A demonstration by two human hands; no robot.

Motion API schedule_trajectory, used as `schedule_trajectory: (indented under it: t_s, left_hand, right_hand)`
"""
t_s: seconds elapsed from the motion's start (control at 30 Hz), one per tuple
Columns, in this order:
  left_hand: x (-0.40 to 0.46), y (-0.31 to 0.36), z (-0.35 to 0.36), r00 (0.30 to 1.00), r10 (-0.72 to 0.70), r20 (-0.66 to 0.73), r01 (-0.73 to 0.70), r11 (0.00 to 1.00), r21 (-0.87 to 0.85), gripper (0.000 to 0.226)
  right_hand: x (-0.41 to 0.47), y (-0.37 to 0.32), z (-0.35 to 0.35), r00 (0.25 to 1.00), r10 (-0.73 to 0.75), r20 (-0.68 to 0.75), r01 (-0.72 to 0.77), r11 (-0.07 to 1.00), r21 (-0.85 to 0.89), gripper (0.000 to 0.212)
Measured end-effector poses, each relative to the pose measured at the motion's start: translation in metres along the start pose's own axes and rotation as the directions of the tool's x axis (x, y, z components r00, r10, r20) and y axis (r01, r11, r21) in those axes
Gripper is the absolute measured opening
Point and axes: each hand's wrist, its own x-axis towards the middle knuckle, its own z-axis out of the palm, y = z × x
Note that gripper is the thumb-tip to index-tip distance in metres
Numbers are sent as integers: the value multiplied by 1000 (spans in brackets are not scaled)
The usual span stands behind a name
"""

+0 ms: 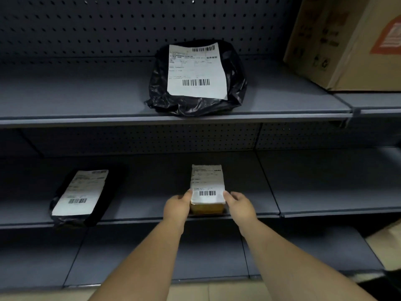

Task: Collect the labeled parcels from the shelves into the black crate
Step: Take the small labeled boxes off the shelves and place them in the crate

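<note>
A small brown box parcel (207,183) with a white barcode label lies at the front of the middle shelf (325,192). My left hand (176,206) grips its left front corner and my right hand (238,204) grips its right front corner, thumbs on the label. A flat black bag parcel (80,195) with a label lies further left on the same shelf, overhanging the edge. A bulky black bag parcel (197,79) with a large label sits on the upper shelf (76,98). No black crate shows in this view.
A large cardboard box (345,42) stands at the right end of the upper shelf level. A lower grey shelf (108,257) lies below my forearms. Perforated back panels close the shelves. Tan floor shows at the bottom edge.
</note>
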Motion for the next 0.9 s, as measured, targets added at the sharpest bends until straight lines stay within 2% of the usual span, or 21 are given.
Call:
schedule_trajectory:
  t_s: [0.13,0.23,0.33,0.53,0.63,0.9]
  left_hand:
    - [19,-3,4,987,-65,146,96,971,-218,55]
    - [30,-5,7,974,-64,216,123,954,-273,40]
    - [34,-6,10,963,-47,265,132,940,-314,31]
    - [35,-8,3,953,12,301,98,933,-345,38]
    - [29,-5,-6,947,46,319,86,918,-387,33]
    - [-6,5,-34,924,143,356,37,891,-452,24]
  right_hand:
    - [15,0,13,986,142,92,-161,956,246,54]
    - [24,5,21,975,166,145,-208,914,349,52]
    - [29,6,23,975,159,156,-211,881,423,43]
    - [24,5,23,975,100,199,-189,842,505,30]
    - [16,0,19,972,56,227,-175,820,545,24]
    - [-19,-15,4,972,-32,233,-119,787,605,20]
